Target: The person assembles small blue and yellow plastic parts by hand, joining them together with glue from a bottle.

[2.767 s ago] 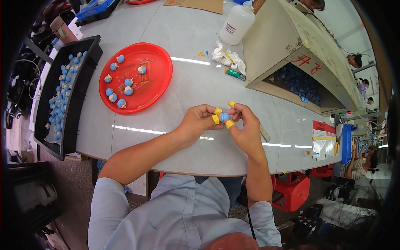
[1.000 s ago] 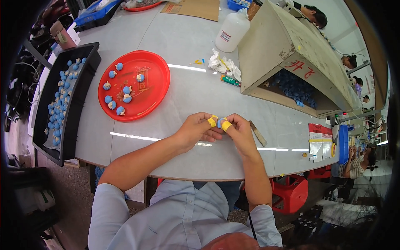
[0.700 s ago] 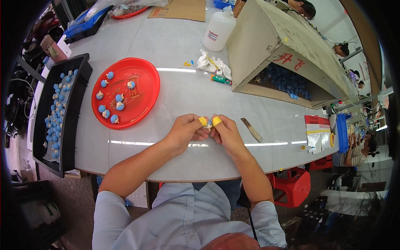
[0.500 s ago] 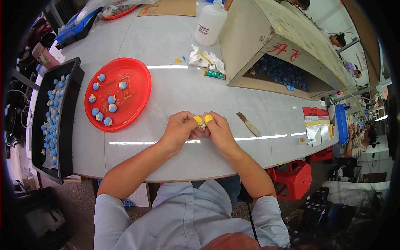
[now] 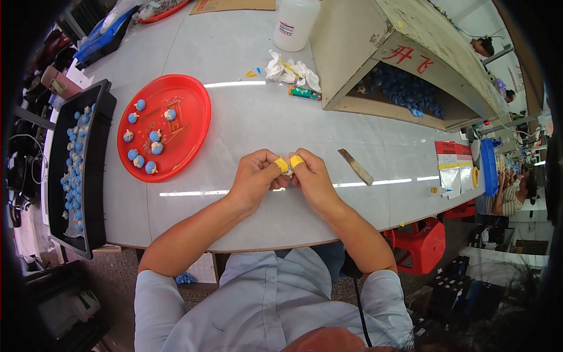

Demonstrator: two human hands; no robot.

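Observation:
My left hand point(image 5: 254, 179) and my right hand point(image 5: 312, 179) meet over the near middle of the table. Yellow tape wraps both thumbs. Pinched between the two hands is a small blue-and-white piece point(image 5: 288, 172), mostly hidden by the fingers. To the left, a round red plate point(image 5: 196, 132) carries several small blue balls with pale tips point(image 5: 155, 148). Right of my hands lies a knife-like blade point(image 5: 355, 167), flat on the table and touched by neither hand.
A black tray point(image 5: 97, 176) full of blue balls stands at the left edge. At the back right is a wooden box point(image 5: 346, 64) holding a blue heap point(image 5: 402, 91). A white bottle point(image 5: 293, 26), crumpled tissue point(image 5: 290, 70) and green packet point(image 5: 304, 92) sit beside it. A red stool point(image 5: 419, 243) stands right.
The whole view has shifted slightly. My hands stay together on the small piece, with only a slight change in the fingers. The plate's balls and the blade lie as before.

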